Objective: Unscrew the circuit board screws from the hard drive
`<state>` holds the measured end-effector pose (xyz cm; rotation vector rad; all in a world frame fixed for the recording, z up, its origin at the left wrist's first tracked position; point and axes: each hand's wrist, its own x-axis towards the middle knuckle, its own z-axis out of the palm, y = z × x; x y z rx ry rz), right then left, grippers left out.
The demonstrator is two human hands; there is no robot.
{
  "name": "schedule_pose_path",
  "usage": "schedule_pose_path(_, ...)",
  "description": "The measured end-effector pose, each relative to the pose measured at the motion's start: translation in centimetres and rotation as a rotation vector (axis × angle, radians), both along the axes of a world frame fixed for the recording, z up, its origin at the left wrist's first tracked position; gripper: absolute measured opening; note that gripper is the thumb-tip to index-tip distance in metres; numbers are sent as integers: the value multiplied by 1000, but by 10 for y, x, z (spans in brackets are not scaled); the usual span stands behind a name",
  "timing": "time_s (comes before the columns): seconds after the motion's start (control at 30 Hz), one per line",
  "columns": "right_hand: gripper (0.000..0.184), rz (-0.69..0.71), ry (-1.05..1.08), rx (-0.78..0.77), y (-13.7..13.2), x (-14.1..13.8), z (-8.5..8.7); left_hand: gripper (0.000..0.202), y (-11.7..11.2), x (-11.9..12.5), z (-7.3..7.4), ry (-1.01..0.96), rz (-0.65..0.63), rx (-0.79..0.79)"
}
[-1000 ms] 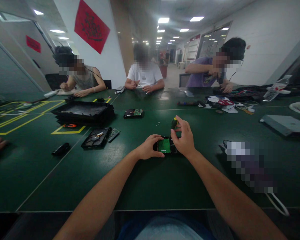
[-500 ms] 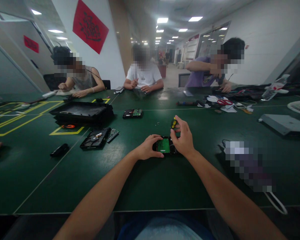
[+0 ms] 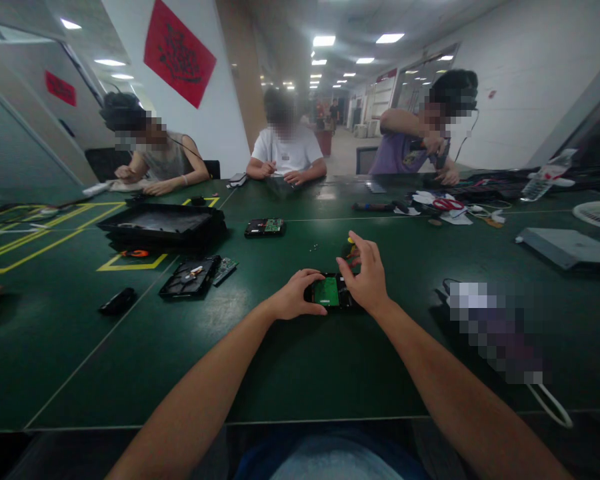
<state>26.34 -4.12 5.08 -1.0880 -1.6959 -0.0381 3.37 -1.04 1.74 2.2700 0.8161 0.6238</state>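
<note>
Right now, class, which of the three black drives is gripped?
The nearest drive, clasped by the left hand; the far drive and left drive lie untouched.

Red poster (image 3: 180, 55) – hung aslant, white pillar (image 3: 223, 127) behind it, clear bottle (image 3: 549, 176), flat grey box (image 3: 570, 247)

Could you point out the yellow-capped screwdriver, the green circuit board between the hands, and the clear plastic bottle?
Yellow-capped screwdriver (image 3: 349, 249): head view, on the handle.
Green circuit board (image 3: 326, 291): head view, middle of its upper face.
Clear plastic bottle (image 3: 547, 177): head view, middle of its body.
</note>
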Motion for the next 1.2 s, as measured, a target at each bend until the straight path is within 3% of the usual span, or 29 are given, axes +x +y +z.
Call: schedule_pose_path(1.2,62,0,3,13,2,0,-2,86,-1,0,0,-8,-9,19)
